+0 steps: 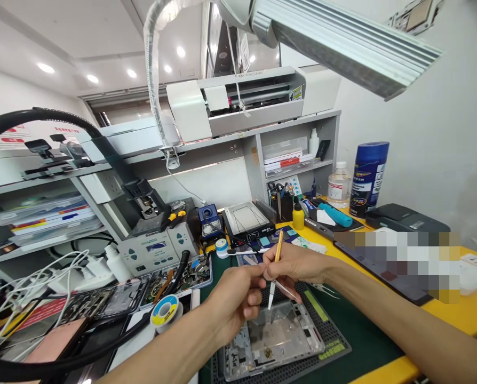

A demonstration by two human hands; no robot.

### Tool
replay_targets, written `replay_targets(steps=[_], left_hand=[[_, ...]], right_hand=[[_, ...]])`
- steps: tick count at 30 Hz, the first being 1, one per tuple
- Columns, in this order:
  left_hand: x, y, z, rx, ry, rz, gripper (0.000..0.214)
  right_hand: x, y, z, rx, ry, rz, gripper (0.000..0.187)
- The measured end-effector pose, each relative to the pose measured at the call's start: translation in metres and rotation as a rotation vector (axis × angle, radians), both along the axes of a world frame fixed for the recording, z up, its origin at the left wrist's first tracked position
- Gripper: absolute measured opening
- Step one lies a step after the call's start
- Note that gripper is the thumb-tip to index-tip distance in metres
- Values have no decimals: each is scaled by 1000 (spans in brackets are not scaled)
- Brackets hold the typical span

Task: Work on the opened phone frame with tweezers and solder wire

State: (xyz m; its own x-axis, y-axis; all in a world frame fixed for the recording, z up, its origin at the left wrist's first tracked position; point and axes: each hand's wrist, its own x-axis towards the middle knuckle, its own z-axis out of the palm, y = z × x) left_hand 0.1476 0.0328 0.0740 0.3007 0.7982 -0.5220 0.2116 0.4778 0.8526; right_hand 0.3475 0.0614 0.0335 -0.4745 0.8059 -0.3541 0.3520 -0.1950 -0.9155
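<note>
My right hand [298, 265] pinches a thin gold-handled tool [277, 250] whose white tip points down at an opened phone frame [276, 341]. The frame lies on a dark ridged work mat [334, 336] on the green bench mat. My left hand [236, 301] is curled closed just left of the tool tip, fingers meeting the right hand's; what it pinches, if anything, is hidden. Both hands hover just above the frame's top edge.
A solder spool [165, 311] and a tray of small parts [182, 274] lie to the left among cables. A soldering station [156, 250], a heating plate [246, 220], a yellow bottle [298, 216], a blue can [368, 178] and a lamp arm [342, 42] surround the bench.
</note>
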Motion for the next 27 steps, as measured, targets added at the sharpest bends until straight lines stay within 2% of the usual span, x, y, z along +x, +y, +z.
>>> replay_targets(steps=[3, 6, 12, 15, 17, 22, 27], left_hand=[[1, 0, -6, 72, -22, 30, 27], [-11, 2, -4, 195, -13, 57, 26], [-67, 15, 28, 638, 65, 73, 42], [-88, 20, 36, 771, 127, 0, 52], [-92, 20, 32, 808, 189, -60, 56], [-81, 15, 8, 892, 312, -155, 54], [-71, 17, -6, 926, 387, -246, 49]], right_hand=[[-2, -2, 1, 20, 40, 5, 28], [-2, -5, 6, 60, 81, 3, 27], [16, -10, 25, 272, 98, -58, 22], [30, -13, 37, 329, 8, -47, 19], [39, -15, 45, 345, -86, -27, 20], [42, -22, 60, 378, -420, 18, 27], [21, -24, 52, 404, -667, 106, 29]])
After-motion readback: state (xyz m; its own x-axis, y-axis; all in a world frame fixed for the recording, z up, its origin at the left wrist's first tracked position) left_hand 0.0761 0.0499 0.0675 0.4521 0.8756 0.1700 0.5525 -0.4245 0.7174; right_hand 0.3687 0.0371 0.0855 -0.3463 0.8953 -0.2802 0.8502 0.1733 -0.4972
